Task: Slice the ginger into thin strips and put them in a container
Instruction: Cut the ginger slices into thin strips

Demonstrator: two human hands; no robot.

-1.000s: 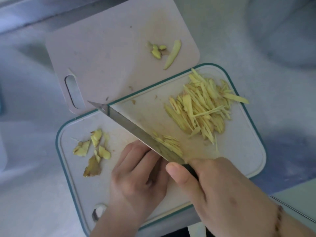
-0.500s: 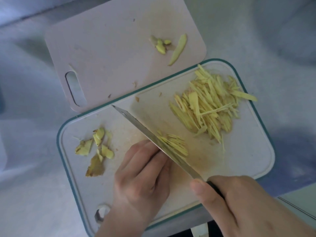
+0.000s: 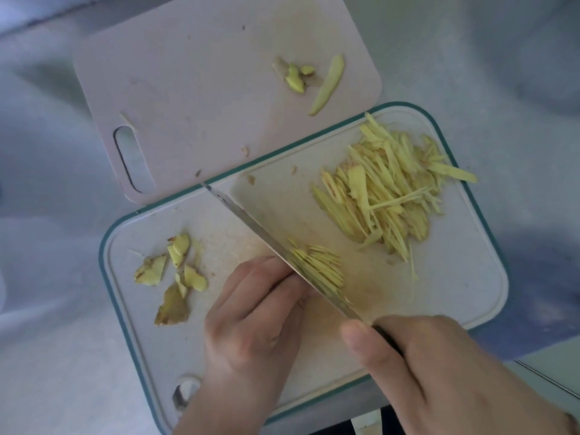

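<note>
The right hand (image 3: 439,372) is wrapped round the dark handle of the knife (image 3: 282,246), thumb lying along the top near the blade base. The blade runs diagonal from the hand up-left, w/ its tip near the far edge of the white cutting board (image 3: 455,293), the one w/ a teal rim.

The left hand (image 3: 254,318) rests on this board just left of the blade, fingers curled, knuckles touching the flat side of the knife. What it presses under the fingers is hidden, so I cannot tell if it pinches a ginger piece or not.

On the right side of the blade lies a small fan of fresh cut strips (image 3: 320,265), touching the steel. Further right, on the far part of the same board, is a big pile of ginger strips (image 3: 386,196); one long strip sticks out over the rim. On the left part of the board lie ginger peels and scraps (image 3: 172,271), well apart from the strips.

Behind, a pink cutting board (image 3: 204,89) w/ a handle slot is partly under the white one, and has few ginger offcuts (image 3: 314,80) near its right end. Both boards are on a grey counter (image 3: 470,58).
</note>
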